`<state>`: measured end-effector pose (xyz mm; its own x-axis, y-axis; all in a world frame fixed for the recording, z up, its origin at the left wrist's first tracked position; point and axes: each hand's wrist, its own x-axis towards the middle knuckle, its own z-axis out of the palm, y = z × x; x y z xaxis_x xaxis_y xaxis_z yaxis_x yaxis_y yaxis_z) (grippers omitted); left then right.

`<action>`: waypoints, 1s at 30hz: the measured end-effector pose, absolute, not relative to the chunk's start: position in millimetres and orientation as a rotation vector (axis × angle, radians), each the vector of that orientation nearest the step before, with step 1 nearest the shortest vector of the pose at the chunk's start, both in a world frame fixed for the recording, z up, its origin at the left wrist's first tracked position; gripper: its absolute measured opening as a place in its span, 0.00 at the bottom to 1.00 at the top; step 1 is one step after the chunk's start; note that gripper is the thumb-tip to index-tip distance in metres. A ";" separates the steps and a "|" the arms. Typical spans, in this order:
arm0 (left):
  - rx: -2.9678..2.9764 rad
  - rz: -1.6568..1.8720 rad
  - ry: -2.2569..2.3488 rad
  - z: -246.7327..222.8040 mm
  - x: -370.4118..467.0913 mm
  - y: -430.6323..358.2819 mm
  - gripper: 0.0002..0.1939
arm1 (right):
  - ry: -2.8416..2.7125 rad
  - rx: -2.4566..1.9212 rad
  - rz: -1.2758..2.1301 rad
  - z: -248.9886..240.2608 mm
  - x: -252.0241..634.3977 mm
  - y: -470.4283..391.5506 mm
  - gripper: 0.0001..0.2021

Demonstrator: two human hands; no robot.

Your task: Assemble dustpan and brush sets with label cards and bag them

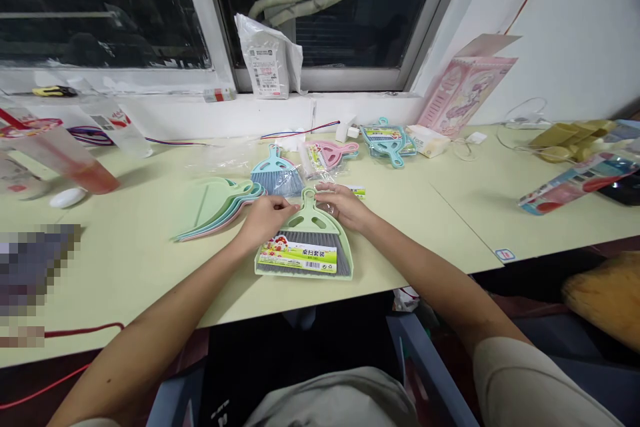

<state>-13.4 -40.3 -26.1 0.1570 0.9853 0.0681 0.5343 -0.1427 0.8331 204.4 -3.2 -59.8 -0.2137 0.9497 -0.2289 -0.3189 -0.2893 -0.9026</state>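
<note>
In front of me on the table lies a light green dustpan (347,260) with a matching brush (320,237) nested in it. The brush has grey bristles, and a printed card label (299,255) crosses them. My left hand (273,217) is closed in a pinch beside the left of the brush handle; what its fingertips hold is hidden. At the right of the handle, my right hand (346,207) has its fingers curled around a bit of clear plastic film (327,208). Stacked dustpans (213,207) in green, blue and pink lie beyond my left hand.
Behind are a blue brush (276,172), a pink brush set (327,155) and blue-green sets (389,141). A tilted cup (75,160) and a bottle (117,121) stand left. On the right are a pink box (467,90) and a flat colourful package (575,183).
</note>
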 end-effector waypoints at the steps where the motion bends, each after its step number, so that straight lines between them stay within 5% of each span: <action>1: 1.769 0.855 1.444 -26.7 -12.4 -40.8 0.19 | -0.908 -1.046 1.668 -60.7 203.6 -2.9 0.20; 9: 1.489 0.909 1.331 -26.8 -9.5 -43.3 0.20 | -0.824 -1.093 1.521 -51.6 212.5 4.4 0.17; 21: 1.114 0.622 0.989 -10.8 -6.0 -62.0 0.45 | -0.699 -1.233 1.307 -42.0 224.9 11.1 0.15; 30: 1.112 0.671 1.010 -18.7 -3.9 -56.4 0.35 | -0.771 -1.125 1.435 -48.7 232.6 18.0 0.11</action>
